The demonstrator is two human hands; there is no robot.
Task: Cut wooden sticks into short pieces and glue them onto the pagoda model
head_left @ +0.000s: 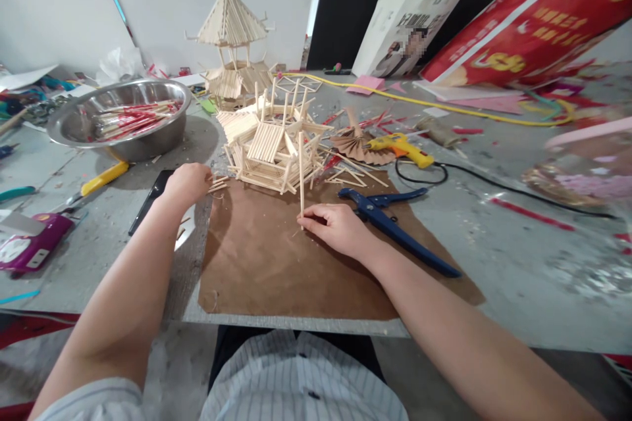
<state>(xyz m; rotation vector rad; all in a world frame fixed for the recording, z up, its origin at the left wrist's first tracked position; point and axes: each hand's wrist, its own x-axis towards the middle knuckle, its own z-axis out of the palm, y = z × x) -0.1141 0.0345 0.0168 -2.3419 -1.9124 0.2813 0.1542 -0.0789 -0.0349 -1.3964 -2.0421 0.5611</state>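
My right hand pinches the lower end of a pale wooden stick, which stands nearly upright over the brown sheet. To the left, my left hand has its fingers bent down beside a few short sticks; its fingertips are too small and blurred to show whether they grip one. Behind both hands sits a partly built stick structure with a slatted roof piece and several upright posts. Blue cutters lie on the brown sheet, just right of my right hand.
A steel bowl of red-and-pale sticks stands at the left, near a yellow-handled tool. A finished stick pagoda rises behind. At right are a yellow glue gun, its black cord and bags. A purple device lies far left.
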